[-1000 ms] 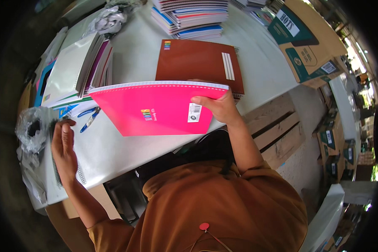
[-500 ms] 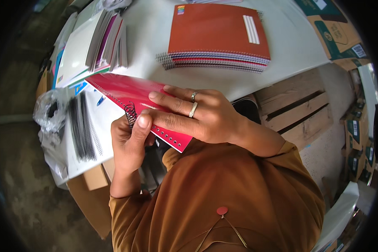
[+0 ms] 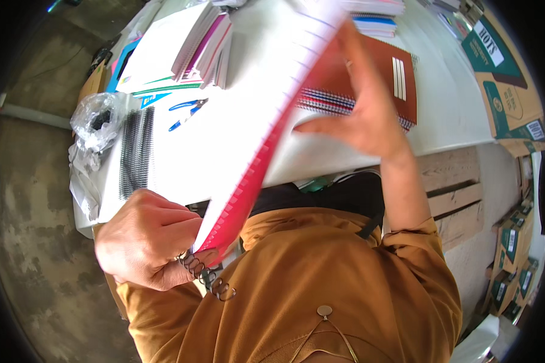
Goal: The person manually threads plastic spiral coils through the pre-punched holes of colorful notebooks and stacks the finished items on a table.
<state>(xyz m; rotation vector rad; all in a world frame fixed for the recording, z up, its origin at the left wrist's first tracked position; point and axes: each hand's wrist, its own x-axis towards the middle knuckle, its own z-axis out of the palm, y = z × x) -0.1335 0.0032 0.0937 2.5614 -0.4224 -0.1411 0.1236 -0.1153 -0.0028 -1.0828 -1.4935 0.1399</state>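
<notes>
A notebook with a glossy red cover (image 3: 248, 175) and white pages is tilted up on edge in front of me. My left hand (image 3: 154, 242) is closed on its near lower corner. A black spiral coil (image 3: 211, 281) sticks out below that corner, beside the left fingers. At the far end, my right hand (image 3: 369, 115) has its fingers stretched up against the red cover, thumb apart. Motion blurs the fingertips and upper pages. Behind the right hand lies a stack of brown-red spiral notebooks (image 3: 381, 66), partly hidden.
On the white table, blue-handled pliers (image 3: 191, 111) lie near a bundle of black coils (image 3: 136, 151). A clear plastic bag (image 3: 100, 118) sits at the left edge. Loose booklets (image 3: 166, 48) are piled behind. Cardboard boxes (image 3: 508, 91) and a wooden pallet (image 3: 457, 209) are at right.
The notebook has swung from lying slanted over both hands to standing on edge. My left hand moved down and left with its corner; my right hand moved up and right, spreading its thumb away.
</notes>
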